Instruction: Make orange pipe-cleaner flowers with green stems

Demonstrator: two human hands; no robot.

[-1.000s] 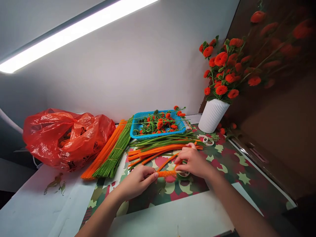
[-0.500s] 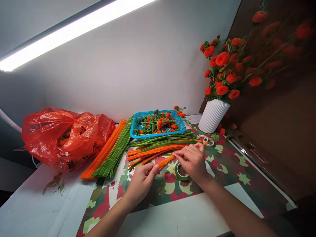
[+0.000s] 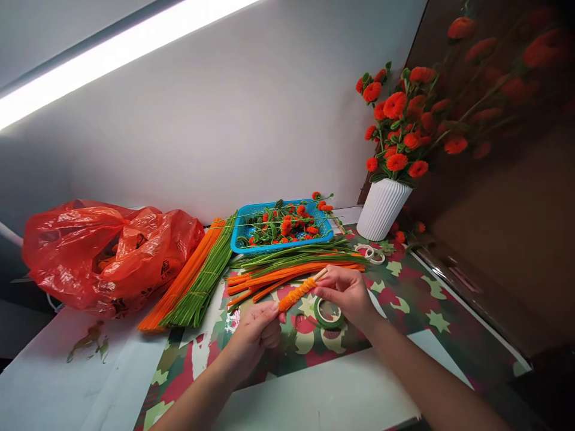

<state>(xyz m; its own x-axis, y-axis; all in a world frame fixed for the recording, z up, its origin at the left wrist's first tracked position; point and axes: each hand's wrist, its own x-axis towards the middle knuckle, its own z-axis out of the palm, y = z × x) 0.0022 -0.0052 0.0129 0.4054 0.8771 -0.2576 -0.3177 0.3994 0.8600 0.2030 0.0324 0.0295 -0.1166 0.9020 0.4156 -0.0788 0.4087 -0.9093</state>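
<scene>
The single view looks from the wearer's head, on the near side of the blue basket (image 3: 284,245) and above it, facing forward and down. The left hand (image 3: 257,330) and right hand (image 3: 349,294) lie nearer the lens than the basket. Its wide field takes in the wall (image 3: 224,126) behind the basket and the vase (image 3: 384,209) right of it.

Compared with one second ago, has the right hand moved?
Yes: the right hand has moved upward in the picture. Its pinching fingers overlapped the green tape roll before; now their tips are above it.
</scene>
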